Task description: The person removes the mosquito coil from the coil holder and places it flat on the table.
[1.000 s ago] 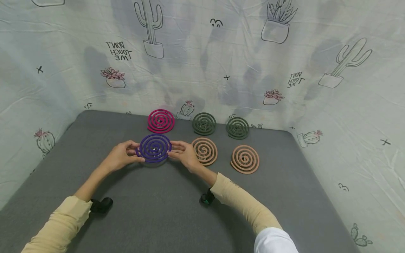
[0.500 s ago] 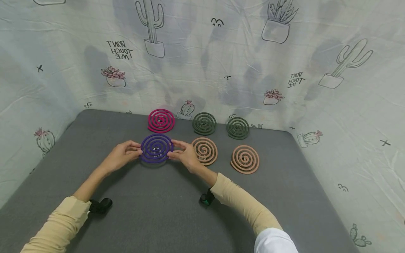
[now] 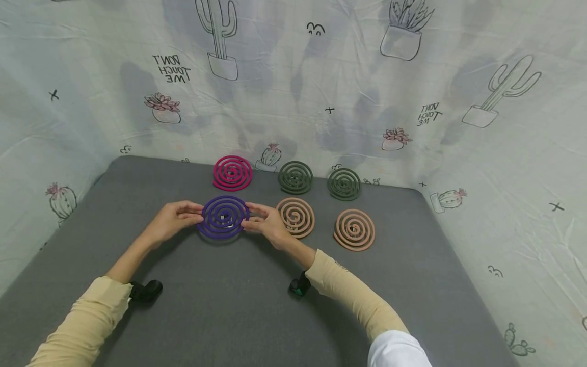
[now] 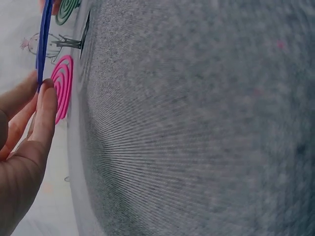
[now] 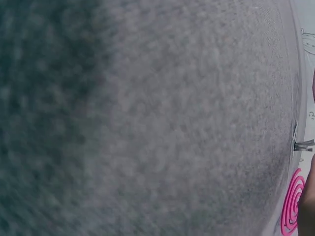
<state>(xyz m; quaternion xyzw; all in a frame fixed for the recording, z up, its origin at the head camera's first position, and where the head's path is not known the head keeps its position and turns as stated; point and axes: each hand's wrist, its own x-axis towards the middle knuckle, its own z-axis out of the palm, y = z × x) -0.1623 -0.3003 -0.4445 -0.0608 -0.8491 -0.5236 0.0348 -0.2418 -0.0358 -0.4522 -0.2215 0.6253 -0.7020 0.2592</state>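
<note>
A purple-blue mosquito coil [image 3: 223,209] is held level between both hands at the middle left of the table. My left hand [image 3: 170,223] pinches its left edge between thumb and fingers; the left wrist view shows this coil [image 4: 45,42] edge-on in the fingertips. On the opposite edge my right hand [image 3: 271,227] grips the coil the same way. A small metal stand [image 4: 69,44] rises from the table close by the coil, and shiny metal shows through the coil's gaps in the head view. Only a sliver of the right hand [image 5: 307,204] enters the right wrist view.
Behind the held coil sits a pink coil [image 3: 232,173]. Two green coils [image 3: 295,178] [image 3: 344,184] stand along the back edge to its right. Two tan coils [image 3: 295,218] [image 3: 354,230] are in front of those, one right beside the right hand. A printed cloth [image 3: 293,76] hangs behind the grey table [image 3: 220,306].
The purple-blue coil shifted slightly right, then back left. My left thumb has moved up from the coil's front edge to its left side. The right hand has barely moved.
</note>
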